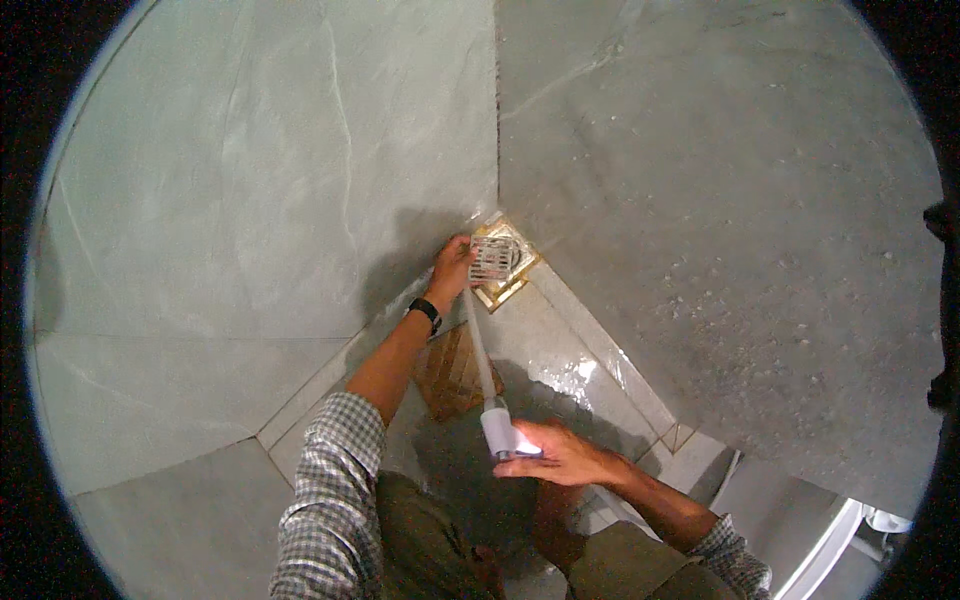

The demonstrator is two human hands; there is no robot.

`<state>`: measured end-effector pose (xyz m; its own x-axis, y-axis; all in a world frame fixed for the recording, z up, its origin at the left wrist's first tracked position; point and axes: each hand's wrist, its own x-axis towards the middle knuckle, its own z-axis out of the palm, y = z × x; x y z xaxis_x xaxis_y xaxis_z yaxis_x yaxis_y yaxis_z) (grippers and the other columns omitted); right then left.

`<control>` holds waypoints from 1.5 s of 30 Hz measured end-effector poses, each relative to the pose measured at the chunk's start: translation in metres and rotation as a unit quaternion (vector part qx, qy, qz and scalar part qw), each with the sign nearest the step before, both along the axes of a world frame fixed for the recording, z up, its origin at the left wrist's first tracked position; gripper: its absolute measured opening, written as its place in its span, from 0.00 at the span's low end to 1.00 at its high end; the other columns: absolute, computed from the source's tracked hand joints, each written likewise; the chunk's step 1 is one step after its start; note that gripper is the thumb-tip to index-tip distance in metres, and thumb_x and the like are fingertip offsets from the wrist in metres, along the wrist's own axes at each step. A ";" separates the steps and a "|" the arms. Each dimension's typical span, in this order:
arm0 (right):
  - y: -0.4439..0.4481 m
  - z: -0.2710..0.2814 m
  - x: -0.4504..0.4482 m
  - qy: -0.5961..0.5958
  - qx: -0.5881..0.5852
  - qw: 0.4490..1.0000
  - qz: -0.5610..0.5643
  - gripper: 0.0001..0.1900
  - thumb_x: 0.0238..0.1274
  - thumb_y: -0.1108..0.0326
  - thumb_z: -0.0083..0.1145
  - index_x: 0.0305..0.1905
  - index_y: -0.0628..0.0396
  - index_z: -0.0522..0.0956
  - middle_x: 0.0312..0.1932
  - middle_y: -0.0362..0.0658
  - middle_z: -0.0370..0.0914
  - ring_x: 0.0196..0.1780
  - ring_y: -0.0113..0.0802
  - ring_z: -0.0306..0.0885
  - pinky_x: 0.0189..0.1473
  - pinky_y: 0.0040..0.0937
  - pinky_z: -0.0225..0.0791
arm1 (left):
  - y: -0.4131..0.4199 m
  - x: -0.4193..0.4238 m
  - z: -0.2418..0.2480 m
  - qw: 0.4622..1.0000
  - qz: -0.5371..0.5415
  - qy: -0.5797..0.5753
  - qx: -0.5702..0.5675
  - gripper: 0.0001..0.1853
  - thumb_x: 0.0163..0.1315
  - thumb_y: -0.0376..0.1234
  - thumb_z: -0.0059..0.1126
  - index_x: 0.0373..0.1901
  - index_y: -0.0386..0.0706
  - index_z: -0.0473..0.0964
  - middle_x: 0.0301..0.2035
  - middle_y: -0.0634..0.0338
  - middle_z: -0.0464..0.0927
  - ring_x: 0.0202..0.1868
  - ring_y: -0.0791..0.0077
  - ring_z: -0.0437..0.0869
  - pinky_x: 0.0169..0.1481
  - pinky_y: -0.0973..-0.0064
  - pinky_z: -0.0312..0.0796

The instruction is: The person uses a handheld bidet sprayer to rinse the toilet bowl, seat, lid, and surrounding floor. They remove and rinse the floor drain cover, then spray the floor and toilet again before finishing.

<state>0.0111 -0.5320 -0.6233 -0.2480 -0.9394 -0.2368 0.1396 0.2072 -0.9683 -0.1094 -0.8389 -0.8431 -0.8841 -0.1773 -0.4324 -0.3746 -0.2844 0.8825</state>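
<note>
My left hand (pixel 452 268), with a black band on its wrist, holds a slotted metal drain grate (pixel 491 259) by its left edge. The grate is over a square gold-coloured floor drain frame (pixel 527 256) in the corner. My right hand (pixel 559 452) grips a white handheld sprayer (pixel 496 431). A jet of water (pixel 480 345) runs from the sprayer up toward the grate and my left hand. The fingers behind the grate are partly hidden.
Grey marbled tile walls (pixel 285 165) meet behind the drain. A brown wood-patterned square (pixel 448 371) lies on the wet floor (pixel 555 337), left of the jet. My knees are close below my hands. A white-edged fixture (pixel 821 547) stands at the lower right.
</note>
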 end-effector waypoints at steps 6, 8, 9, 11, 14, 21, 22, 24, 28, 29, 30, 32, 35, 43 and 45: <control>0.006 0.000 0.005 -0.027 -0.032 0.996 -0.081 0.16 0.74 0.55 0.64 0.52 0.57 0.77 0.40 0.37 0.76 0.45 0.25 0.73 0.49 0.30 0.71 | 0.009 0.006 0.005 0.997 0.050 0.006 0.063 0.14 0.79 0.36 0.51 0.63 0.50 0.69 0.55 0.58 0.80 0.54 0.65 0.85 0.57 0.56 0.82; 0.011 0.004 0.004 -0.119 0.057 0.988 -0.086 0.16 0.75 0.56 0.64 0.52 0.56 0.76 0.39 0.36 0.76 0.44 0.25 0.73 0.48 0.31 0.71 | 0.009 0.005 0.008 0.997 0.053 -0.009 0.051 0.15 0.78 0.35 0.52 0.62 0.50 0.69 0.55 0.58 0.80 0.55 0.65 0.84 0.56 0.56 0.81; 0.013 0.007 0.004 -0.161 0.108 0.978 -0.082 0.15 0.75 0.56 0.64 0.52 0.56 0.76 0.39 0.36 0.76 0.44 0.25 0.73 0.48 0.31 0.71 | 0.009 0.005 0.010 0.997 0.054 -0.014 0.047 0.15 0.77 0.34 0.52 0.62 0.50 0.69 0.54 0.58 0.80 0.55 0.65 0.84 0.56 0.56 0.81; 0.010 0.009 0.007 -0.069 0.013 0.995 -0.069 0.15 0.75 0.57 0.64 0.52 0.56 0.77 0.38 0.36 0.76 0.44 0.25 0.73 0.47 0.32 0.71 | 0.010 0.004 0.012 0.999 0.040 0.031 -0.013 0.14 0.75 0.31 0.52 0.59 0.47 0.68 0.54 0.59 0.79 0.54 0.67 0.82 0.55 0.61 0.80; 0.008 0.012 0.009 -0.058 -0.025 0.993 -0.100 0.14 0.74 0.58 0.65 0.52 0.56 0.77 0.36 0.36 0.76 0.43 0.26 0.74 0.45 0.33 0.71 | 0.013 0.006 0.012 0.998 0.053 0.018 0.009 0.14 0.73 0.29 0.54 0.57 0.46 0.69 0.54 0.60 0.79 0.53 0.68 0.81 0.55 0.66 0.77; 0.014 0.015 0.004 -0.178 0.073 0.976 -0.100 0.17 0.75 0.53 0.63 0.53 0.54 0.76 0.35 0.33 0.74 0.35 0.22 0.70 0.37 0.28 0.68 | 0.005 -0.001 -0.028 0.978 0.070 0.015 -0.196 0.16 0.66 0.30 0.64 0.54 0.43 0.73 0.45 0.57 0.84 0.48 0.68 0.85 0.51 0.62 0.78; 0.014 0.013 0.004 -0.154 0.062 0.982 -0.094 0.17 0.75 0.52 0.62 0.53 0.54 0.76 0.35 0.33 0.74 0.34 0.24 0.70 0.36 0.29 0.68 | 0.002 -0.002 -0.036 0.957 0.057 0.029 -0.282 0.17 0.64 0.30 0.65 0.53 0.43 0.74 0.42 0.57 0.85 0.45 0.67 0.85 0.49 0.61 0.78; 0.010 0.000 0.007 -0.106 0.067 0.989 -0.080 0.18 0.75 0.51 0.62 0.53 0.55 0.76 0.35 0.32 0.74 0.32 0.27 0.70 0.34 0.33 0.70 | -0.007 -0.002 -0.051 0.894 0.027 0.011 -0.446 0.17 0.62 0.31 0.67 0.52 0.41 0.76 0.36 0.57 0.86 0.39 0.66 0.87 0.45 0.60 0.80; 0.012 -0.047 0.019 0.112 0.078 0.980 -0.143 0.26 0.71 0.45 0.64 0.53 0.61 0.76 0.33 0.42 0.78 0.31 0.37 0.77 0.37 0.38 0.72 | -0.023 -0.008 -0.072 0.971 0.048 0.013 -0.234 0.17 0.60 0.30 0.69 0.51 0.40 0.78 0.31 0.58 0.84 0.32 0.65 0.86 0.39 0.63 0.80; 0.015 -0.063 0.020 0.151 0.159 0.967 -0.133 0.29 0.70 0.42 0.64 0.53 0.63 0.75 0.33 0.46 0.80 0.33 0.41 0.79 0.39 0.41 0.73 | -0.027 -0.007 -0.074 0.995 0.088 0.014 -0.053 0.17 0.60 0.30 0.69 0.51 0.39 0.78 0.30 0.58 0.84 0.30 0.65 0.86 0.38 0.63 0.80; 0.020 -0.079 0.020 0.189 0.233 0.945 -0.129 0.33 0.69 0.40 0.64 0.53 0.65 0.74 0.33 0.49 0.81 0.35 0.46 0.82 0.42 0.44 0.75 | -0.027 -0.006 -0.076 0.995 0.096 0.005 -0.015 0.17 0.60 0.29 0.68 0.51 0.39 0.78 0.31 0.58 0.84 0.30 0.66 0.86 0.36 0.65 0.80; 0.028 -0.108 0.027 0.247 0.275 0.925 -0.094 0.38 0.68 0.38 0.62 0.56 0.70 0.69 0.37 0.62 0.82 0.44 0.60 0.85 0.50 0.49 0.77 | -0.023 0.001 -0.074 0.982 0.061 0.077 -0.162 0.16 0.60 0.26 0.67 0.51 0.40 0.78 0.32 0.58 0.83 0.33 0.68 0.86 0.32 0.67 0.80; 0.033 -0.130 0.045 0.283 0.243 0.913 -0.169 0.33 0.67 0.51 0.65 0.58 0.71 0.67 0.51 0.68 0.78 0.57 0.65 0.78 0.60 0.52 0.73 | -0.016 0.007 -0.055 0.977 0.098 0.082 -0.172 0.20 0.63 0.26 0.65 0.57 0.41 0.75 0.37 0.58 0.82 0.36 0.69 0.85 0.30 0.69 0.79; 0.161 -0.047 0.057 0.173 0.256 0.931 -0.195 0.21 0.69 0.56 0.61 0.56 0.63 0.81 0.50 0.61 0.85 0.52 0.53 0.85 0.57 0.45 0.77 | 0.021 0.059 0.016 0.992 0.093 0.079 0.033 0.21 0.67 0.24 0.58 0.61 0.44 0.69 0.43 0.58 0.81 0.37 0.68 0.83 0.38 0.65 0.84; 0.235 -0.020 0.069 -0.007 0.267 0.881 -0.390 0.15 0.62 0.61 0.60 0.42 0.63 0.86 0.33 0.46 0.87 0.32 0.32 0.87 0.32 0.33 0.81 | 0.029 0.068 0.019 0.991 0.082 0.107 -0.001 0.22 0.67 0.25 0.59 0.62 0.44 0.69 0.42 0.58 0.80 0.39 0.67 0.82 0.40 0.65 0.84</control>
<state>0.0799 -0.2966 -0.6430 -0.7620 -0.2382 -0.6021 0.4526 0.4690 -0.7584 -0.0413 -0.8097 -0.8239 -0.9148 -0.3268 -0.2372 -0.1273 -0.3242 0.9374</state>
